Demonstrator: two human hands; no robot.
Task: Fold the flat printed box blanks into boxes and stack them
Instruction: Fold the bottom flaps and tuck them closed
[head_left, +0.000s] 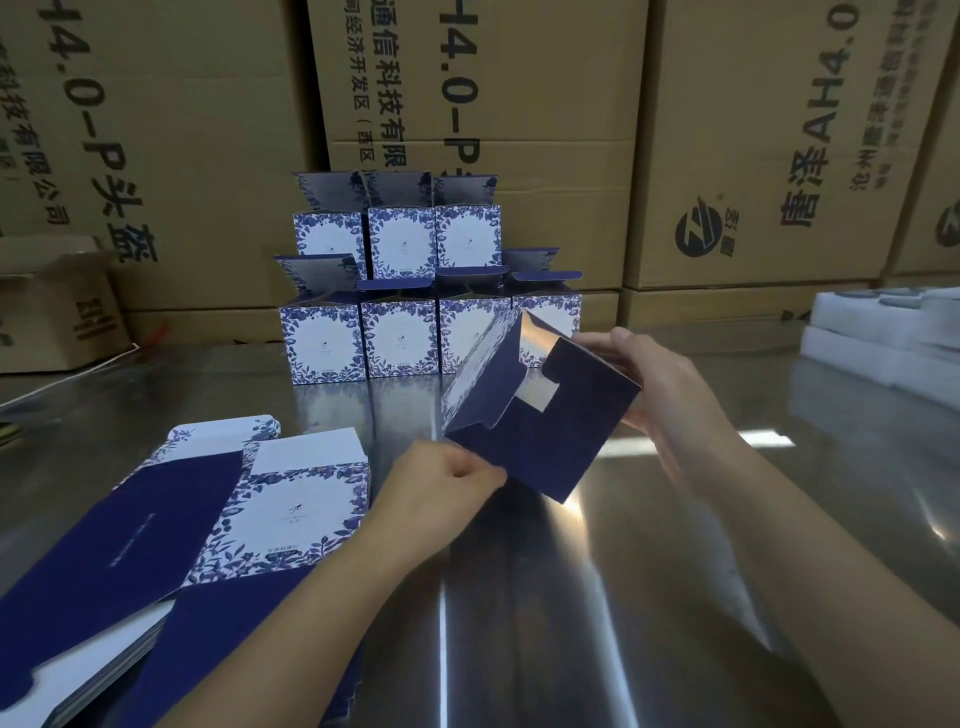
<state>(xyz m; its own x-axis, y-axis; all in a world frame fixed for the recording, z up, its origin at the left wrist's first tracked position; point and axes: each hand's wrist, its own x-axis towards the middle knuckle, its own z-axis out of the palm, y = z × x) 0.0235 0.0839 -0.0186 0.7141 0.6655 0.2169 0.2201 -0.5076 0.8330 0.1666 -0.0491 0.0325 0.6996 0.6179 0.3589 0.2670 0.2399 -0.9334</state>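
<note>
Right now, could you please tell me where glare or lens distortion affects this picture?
Head view: glare streaks cross the metal table beneath the half-folded box, whose silver inside also shines; the wide-angle lens leans the brown cartons outward; the stacked boxes look sharp.

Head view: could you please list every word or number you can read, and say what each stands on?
"4.0-P头盔", sideways, on the left brown cardboard carton.
"科技有限公司", same carton.
"通信科技有限", on the middle brown cardboard carton.
"经济开发区(西区", same carton.
"4.0-P", same carton.
"唐泽AH4.0", sideways, on the right brown cardboard carton.
Unreadable: print on the blue-and-white floral folded boxes, the flat printed blanks, the small open brown carton.
</note>
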